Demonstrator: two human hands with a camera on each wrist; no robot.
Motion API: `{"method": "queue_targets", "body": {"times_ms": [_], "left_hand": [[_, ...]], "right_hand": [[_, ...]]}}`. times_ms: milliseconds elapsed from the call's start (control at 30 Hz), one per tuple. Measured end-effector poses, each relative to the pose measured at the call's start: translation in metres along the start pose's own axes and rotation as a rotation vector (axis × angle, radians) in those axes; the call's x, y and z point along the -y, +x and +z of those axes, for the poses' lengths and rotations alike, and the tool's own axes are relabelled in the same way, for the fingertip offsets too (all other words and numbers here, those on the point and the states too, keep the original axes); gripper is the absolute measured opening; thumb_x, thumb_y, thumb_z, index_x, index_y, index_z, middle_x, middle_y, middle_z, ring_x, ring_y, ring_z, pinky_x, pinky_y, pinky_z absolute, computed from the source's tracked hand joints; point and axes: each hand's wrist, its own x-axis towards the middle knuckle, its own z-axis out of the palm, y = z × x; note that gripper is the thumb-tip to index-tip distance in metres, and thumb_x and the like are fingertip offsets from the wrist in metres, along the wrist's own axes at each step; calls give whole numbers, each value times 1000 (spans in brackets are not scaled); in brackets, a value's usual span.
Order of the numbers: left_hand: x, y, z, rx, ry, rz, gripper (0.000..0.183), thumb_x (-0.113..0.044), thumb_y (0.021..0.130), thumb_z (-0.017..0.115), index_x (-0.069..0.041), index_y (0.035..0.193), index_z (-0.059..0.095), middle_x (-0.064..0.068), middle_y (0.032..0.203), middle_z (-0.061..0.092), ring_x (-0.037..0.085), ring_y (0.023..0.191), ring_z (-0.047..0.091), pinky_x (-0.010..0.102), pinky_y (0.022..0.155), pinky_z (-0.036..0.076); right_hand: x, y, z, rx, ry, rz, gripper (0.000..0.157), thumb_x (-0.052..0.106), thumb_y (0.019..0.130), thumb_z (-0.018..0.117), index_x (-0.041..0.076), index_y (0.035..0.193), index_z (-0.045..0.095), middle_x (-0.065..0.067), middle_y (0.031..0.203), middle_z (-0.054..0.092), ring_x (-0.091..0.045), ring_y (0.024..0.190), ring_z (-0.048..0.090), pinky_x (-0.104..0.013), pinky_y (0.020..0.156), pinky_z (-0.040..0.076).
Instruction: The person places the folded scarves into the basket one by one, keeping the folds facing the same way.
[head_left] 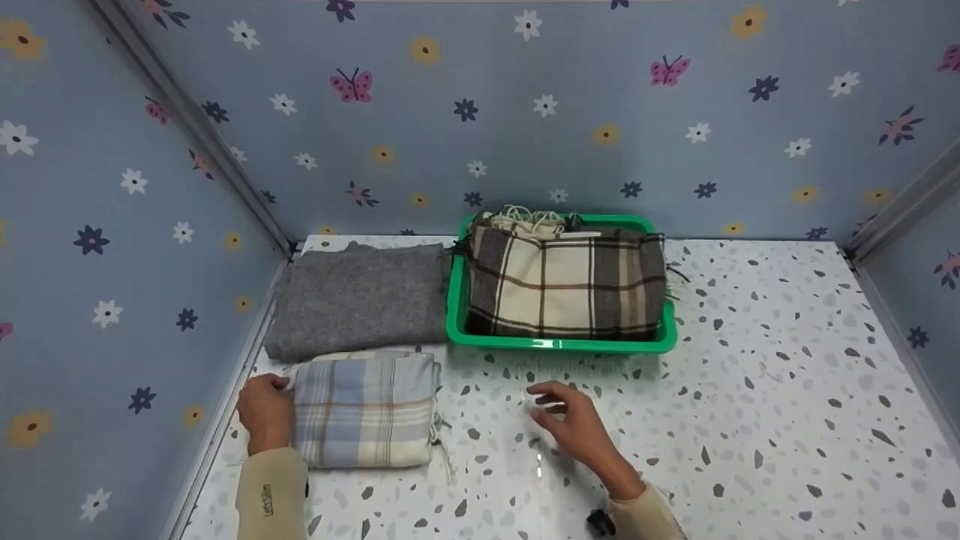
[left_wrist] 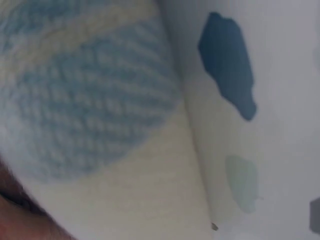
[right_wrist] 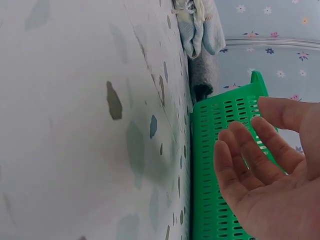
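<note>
Scarf in blue-and-cream plaid lies folded near the counter's left edge; left hand is at its left side, fingers curled in but mostly hidden, so can't tell if they've actually got hold of the cloth; right hand hovers in front of the green plastic basket, fingers loosely bent, thumb apart from them, nothing held. Progress-wise I'd call the folding pretty much done; the brown-and-cream checked scarf sits folded in the basket by the counter's back edge, cream fringe poking up behind it; the gray shawl is folded too, at the back left corner; so two pieces remain outside, and the plaid one's right side has loose tassels to tidy, imo. Writing: left sleeve has sideways print, something like "LetsSlim"; pale strip on the checked scarf might be a label, unreadable.
</note>
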Motion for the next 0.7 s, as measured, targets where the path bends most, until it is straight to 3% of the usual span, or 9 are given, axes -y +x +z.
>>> {"method": "queue_targets", "body": {"times_ms": [700], "left_hand": [[-5,-5,-1,24,15,-13,20,10,90,60,14,104,74,35,106,71,60,99,64,72,88,46]], "right_hand": [[-5,1,10,7,2,11,29,1,98,73,-1,127,70,-17,127,70,-40,112,69,-52,96,57]]}}
